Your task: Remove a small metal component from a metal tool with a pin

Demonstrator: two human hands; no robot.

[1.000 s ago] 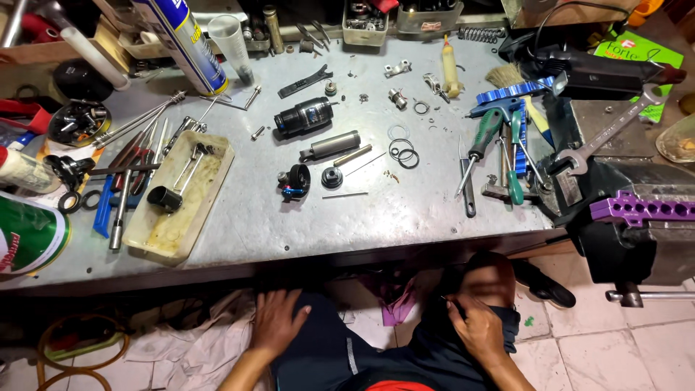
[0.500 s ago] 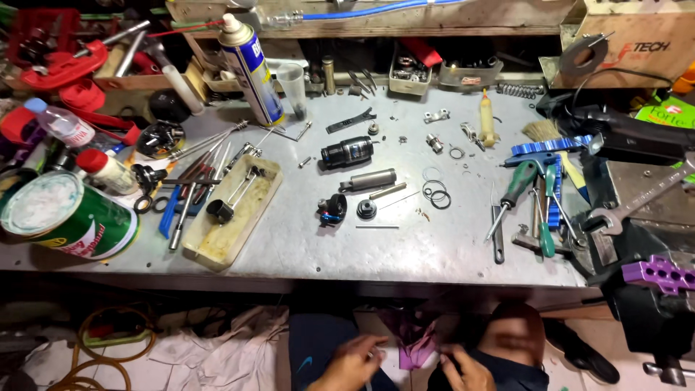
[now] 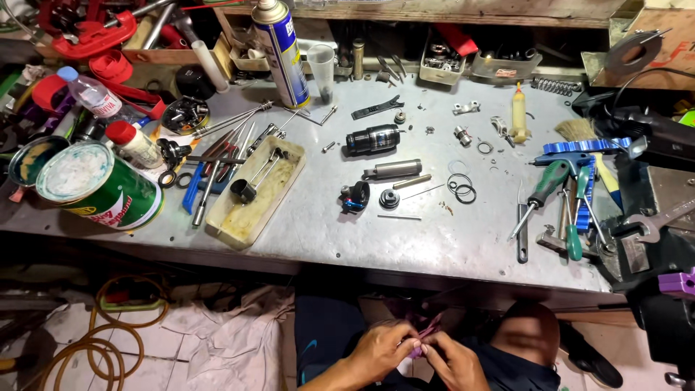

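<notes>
Your left hand (image 3: 380, 351) and right hand (image 3: 452, 362) meet below the bench edge (image 3: 376, 271), with open room around them. On the metal bench, the front strip between the shallow tray (image 3: 255, 194) and the green-handled screwdriver (image 3: 539, 195) offers a free path. Beyond it, the black cylinder (image 3: 373, 137), metal tube (image 3: 394, 169) and rubber rings (image 3: 462, 188) obstruct reach. The green can (image 3: 101, 188) blocks the left.

Both hands have come together low over the lap, left hand (image 3: 380, 347) and right hand (image 3: 452, 362) now pinching a small purple piece (image 3: 420, 350).
</notes>
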